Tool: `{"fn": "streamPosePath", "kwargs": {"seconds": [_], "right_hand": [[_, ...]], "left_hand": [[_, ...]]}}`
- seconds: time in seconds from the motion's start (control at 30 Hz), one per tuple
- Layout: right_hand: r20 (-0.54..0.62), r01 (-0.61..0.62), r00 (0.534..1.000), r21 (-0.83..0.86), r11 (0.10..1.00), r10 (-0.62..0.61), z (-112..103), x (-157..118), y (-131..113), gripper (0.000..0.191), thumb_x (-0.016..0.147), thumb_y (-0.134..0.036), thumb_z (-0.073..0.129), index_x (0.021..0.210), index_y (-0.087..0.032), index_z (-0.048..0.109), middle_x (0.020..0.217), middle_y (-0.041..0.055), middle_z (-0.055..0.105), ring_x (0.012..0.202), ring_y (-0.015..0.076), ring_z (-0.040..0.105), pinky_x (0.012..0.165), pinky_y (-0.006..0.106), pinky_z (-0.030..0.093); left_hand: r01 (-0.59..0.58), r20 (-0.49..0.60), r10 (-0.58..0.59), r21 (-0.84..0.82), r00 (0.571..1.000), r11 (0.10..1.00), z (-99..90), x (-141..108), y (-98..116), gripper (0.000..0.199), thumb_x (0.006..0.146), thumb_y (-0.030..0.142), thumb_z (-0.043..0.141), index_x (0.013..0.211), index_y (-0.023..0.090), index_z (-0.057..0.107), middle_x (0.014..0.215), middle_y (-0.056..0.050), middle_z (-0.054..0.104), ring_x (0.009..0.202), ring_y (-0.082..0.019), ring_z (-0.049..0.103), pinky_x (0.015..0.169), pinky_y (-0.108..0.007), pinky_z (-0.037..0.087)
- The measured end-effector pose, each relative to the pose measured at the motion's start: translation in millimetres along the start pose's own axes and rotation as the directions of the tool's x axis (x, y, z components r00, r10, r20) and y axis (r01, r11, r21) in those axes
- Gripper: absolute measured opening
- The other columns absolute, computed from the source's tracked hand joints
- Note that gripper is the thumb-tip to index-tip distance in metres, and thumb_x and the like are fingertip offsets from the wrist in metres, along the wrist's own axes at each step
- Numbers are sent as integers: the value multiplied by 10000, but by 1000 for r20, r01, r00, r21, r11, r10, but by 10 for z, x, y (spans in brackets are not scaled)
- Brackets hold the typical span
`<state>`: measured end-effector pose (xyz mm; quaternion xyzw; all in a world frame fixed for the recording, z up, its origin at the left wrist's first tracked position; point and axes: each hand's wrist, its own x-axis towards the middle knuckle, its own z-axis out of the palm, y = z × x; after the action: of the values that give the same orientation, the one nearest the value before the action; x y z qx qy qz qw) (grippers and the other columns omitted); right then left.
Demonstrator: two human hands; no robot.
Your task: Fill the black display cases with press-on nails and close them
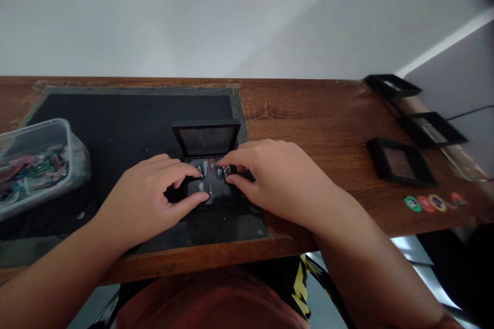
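Observation:
A small black display box stands with its windowed lid raised. Several false nails sit on the box's grey insert, among them a pale one, a dark blue one and a small white one. My left hand reaches in from the left, index finger and thumb apart; the index tip touches a blue nail at the left, and the thumb rests near a gold-dotted nail. From the right, my right hand pinches around a sparkly false nail, which its fingers partly cover.
A clear plastic tub full of colourful nail pieces stands at the left on a dark mat. Several black frame-like boxes lie at the right end of the wooden table. Round coloured stickers are near its front edge.

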<state>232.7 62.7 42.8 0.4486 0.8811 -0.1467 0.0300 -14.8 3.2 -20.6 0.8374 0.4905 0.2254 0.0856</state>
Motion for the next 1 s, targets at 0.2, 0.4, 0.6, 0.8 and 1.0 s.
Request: {"fn": "streamPosePath", "kwargs": {"seconds": [0.2, 0.4, 0.6, 0.8, 1.0], "right_hand": [[61, 107, 992, 92, 990, -112, 26, 3, -29, 88, 997, -282, 855, 1037, -312, 926, 1050, -5, 896, 995, 272, 807, 770, 380, 460], [125, 139, 981, 91, 986, -150, 100, 56, -85, 252, 1070, -189, 729, 1085, -329, 939, 1086, 0, 899, 1012, 250, 803, 784, 371, 449], [128, 145, 980, 42, 989, -150, 85, 62, -98, 208, 1090, -260, 738, 1110, -334, 932, 1085, 19, 890, 1018, 266, 798, 759, 375, 414], [126, 142, 981, 25, 989, -144, 93, 60, -111, 143, 1071, -362, 788, 1111, -314, 916, 1092, 30, 893, 1017, 288, 813, 722, 380, 371], [134, 150, 979, 35, 988, -153, 100, 46, -133, 151, 1069, -321, 769, 1038, -283, 913, 1052, 40, 890, 989, 285, 808, 707, 374, 344]], "left_hand": [[-34, 28, 33, 16, 999, 999, -24, -10, 23, 313, 1103, 472, 675, 1025, 220, 844, 713, 13, 653, 663, -189, 653, 628, -318, 460], [-60, 39, 58, 55, 998, 997, -22, -16, 38, 344, 1121, 477, 642, 1050, 212, 849, 691, 20, 644, 628, -180, 645, 613, -321, 442], [-28, 50, 24, 87, 998, 996, -28, -35, 40, 362, 1117, 513, 636, 1027, 222, 831, 683, 27, 639, 606, -170, 643, 607, -322, 419], [45, 82, -50, 69, 995, 997, -54, -35, 52, 336, 1065, 538, 687, 956, 241, 800, 663, 33, 617, 581, -164, 594, 581, -320, 369], [95, 98, -94, 3, 991, 996, -50, -16, 22, 307, 1024, 564, 741, 958, 270, 800, 637, 43, 598, 565, -157, 580, 580, -317, 360]]}}
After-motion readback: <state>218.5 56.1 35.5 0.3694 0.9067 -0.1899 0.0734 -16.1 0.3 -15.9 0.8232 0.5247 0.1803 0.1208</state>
